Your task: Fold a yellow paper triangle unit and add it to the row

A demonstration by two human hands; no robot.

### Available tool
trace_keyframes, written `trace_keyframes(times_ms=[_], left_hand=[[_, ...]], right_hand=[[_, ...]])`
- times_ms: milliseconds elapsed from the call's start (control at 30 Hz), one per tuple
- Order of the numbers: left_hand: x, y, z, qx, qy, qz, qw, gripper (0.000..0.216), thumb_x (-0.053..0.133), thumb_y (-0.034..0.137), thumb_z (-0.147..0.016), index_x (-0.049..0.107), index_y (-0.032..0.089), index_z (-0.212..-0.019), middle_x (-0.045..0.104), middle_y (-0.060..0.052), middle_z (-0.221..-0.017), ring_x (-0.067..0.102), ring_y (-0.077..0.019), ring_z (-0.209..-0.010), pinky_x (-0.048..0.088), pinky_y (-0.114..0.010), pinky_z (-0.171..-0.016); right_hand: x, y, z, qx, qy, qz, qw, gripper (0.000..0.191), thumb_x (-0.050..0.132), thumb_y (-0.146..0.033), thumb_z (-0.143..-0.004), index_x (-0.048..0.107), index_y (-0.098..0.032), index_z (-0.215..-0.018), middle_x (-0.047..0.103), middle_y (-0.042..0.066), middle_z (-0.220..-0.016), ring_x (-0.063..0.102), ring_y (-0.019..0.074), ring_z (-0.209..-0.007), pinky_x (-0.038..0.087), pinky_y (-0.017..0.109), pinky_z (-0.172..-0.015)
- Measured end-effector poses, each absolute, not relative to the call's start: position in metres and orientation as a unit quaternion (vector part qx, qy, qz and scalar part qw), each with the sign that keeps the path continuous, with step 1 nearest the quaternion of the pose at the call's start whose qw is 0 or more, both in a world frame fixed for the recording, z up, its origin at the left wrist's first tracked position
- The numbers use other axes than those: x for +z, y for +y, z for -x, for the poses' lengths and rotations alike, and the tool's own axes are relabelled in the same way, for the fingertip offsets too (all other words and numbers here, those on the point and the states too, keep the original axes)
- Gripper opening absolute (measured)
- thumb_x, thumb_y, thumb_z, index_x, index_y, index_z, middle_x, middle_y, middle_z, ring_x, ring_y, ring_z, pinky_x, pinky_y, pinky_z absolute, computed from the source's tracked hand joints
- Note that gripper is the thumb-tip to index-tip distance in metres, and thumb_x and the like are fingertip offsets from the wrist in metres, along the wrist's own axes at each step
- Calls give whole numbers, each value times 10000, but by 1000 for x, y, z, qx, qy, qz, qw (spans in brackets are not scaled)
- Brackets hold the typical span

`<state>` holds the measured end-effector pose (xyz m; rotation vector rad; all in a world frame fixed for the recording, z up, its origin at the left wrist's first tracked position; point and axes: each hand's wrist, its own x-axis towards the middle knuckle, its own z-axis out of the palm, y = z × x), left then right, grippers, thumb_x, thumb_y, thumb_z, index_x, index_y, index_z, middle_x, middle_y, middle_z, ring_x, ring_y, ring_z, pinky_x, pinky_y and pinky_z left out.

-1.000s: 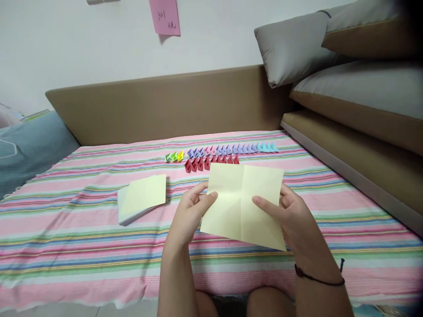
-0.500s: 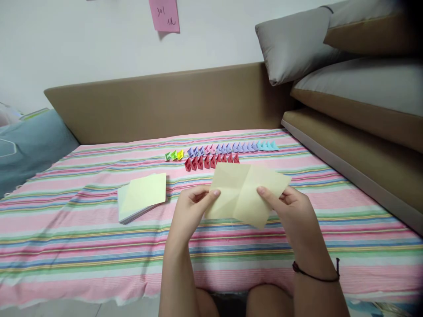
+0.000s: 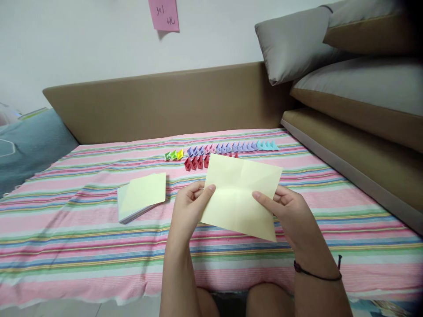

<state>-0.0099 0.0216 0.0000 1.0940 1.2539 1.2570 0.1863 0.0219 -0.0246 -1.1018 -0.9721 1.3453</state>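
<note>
A pale yellow sheet of paper (image 3: 238,202) with crossing creases is held up above the striped cloth. My left hand (image 3: 193,204) pinches its left edge, thumb on top and fingers behind. At the right edge, my right hand (image 3: 286,207) grips it the same way. To the left lies a stack of paper sheets (image 3: 143,193) with a pale yellow one on top. Beyond the held sheet stand small folded red paper pieces (image 3: 197,163), some of them hidden by it.
Behind the red pieces runs a row of purple, pink and light blue folded papers (image 3: 246,146), with green and yellow ones (image 3: 174,155) to its left. Grey-brown cushions (image 3: 357,88) are piled at right. A brown backrest (image 3: 172,103) stands along the wall.
The yellow sheet was bent along its middle crease and is now spread flatter, its face turned more towards me. Both hands have shifted slightly left.
</note>
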Motion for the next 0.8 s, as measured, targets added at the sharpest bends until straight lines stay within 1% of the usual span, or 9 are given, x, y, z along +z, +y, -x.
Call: trace_keyframes(times_ms=[133, 300, 367, 400, 500, 567, 633, 700, 800], left_hand=[[0, 20, 10, 518, 510, -452, 517, 333, 733, 427, -708, 696, 165, -911, 624, 2, -554, 556, -123, -474, 420, -202, -445], [1, 21, 9, 571, 437, -423, 551, 341, 692, 366, -768, 670, 188, -1058, 706, -21, -725, 621, -121, -560, 455, -186, -503], [1, 22, 4, 620, 390, -375, 568, 382, 629, 461, -806, 665, 175, -1057, 727, -53, -834, 662, -138, -657, 487, -191, -559], [2, 23, 0, 638, 363, -349, 582, 454, 573, 538, -822, 663, 162, -1059, 730, -79, -897, 679, -159, -724, 509, -208, -601], [4, 25, -15, 640, 282, -310, 644, 721, 403, 720, -812, 633, 114, -1130, 685, -170, -1107, 674, -251, -962, 543, -301, -761], [5, 25, -27, 633, 246, -310, 665, 760, 412, 735, -798, 588, 119, -1208, 646, -188, -1193, 642, -282, -1060, 528, -335, -844], [4, 25, -37, 647, 236, -312, 654, 711, 514, 682, -788, 547, 150, -1258, 639, -168, -1219, 625, -282, -1100, 508, -344, -894], [2, 25, -43, 669, 263, -315, 619, 627, 650, 539, -776, 524, 175, -1270, 662, -136, -1188, 634, -262, -1086, 502, -331, -903], [-2, 27, -42, 680, 333, -326, 566, 546, 729, 326, -757, 516, 179, -1237, 711, -99, -1063, 675, -219, -976, 522, -297, -837]], right_hand=[[-29, 23, -187, 546, -412, 459, 566, 321, 777, -387, -684, 723, -201, -941, 754, 70, -879, 701, 227, -725, 573, 321, -614], [-29, 23, -187, 485, -464, 448, 590, 240, 749, -335, -715, 730, -222, -927, 750, 60, -915, 702, 223, -770, 577, 319, -635], [-27, 23, -183, 422, -487, 443, 624, 168, 734, -283, -723, 738, -238, -885, 746, 43, -953, 695, 226, -875, 575, 319, -713], [-26, 23, -180, 390, -492, 436, 644, 155, 724, -251, -726, 738, -249, -881, 742, 31, -982, 685, 226, -933, 569, 321, -763], [-23, 23, -170, 316, -505, 419, 685, 250, 646, -150, -757, 727, -277, -957, 710, 10, -1106, 636, 213, -1075, 534, 335, -884], [-21, 23, -165, 267, -543, 417, 678, 335, 562, -87, -782, 719, -280, -1007, 673, 11, -1188, 596, 200, -1144, 507, 341, -935], [-21, 23, -162, 227, -590, 420, 652, 402, 494, -48, -790, 716, -280, -1031, 636, 16, -1245, 564, 194, -1182, 504, 336, -932], [-22, 23, -162, 219, -628, 419, 619, 428, 472, -41, -793, 712, -286, -1050, 601, 21, -1286, 550, 197, -1193, 518, 330, -896], [-21, 22, -168, 284, -651, 390, 586, 392, 476, -65, -815, 714, -289, -1032, 538, 25, -1354, 517, 214, -1229, 497, 354, -931]])
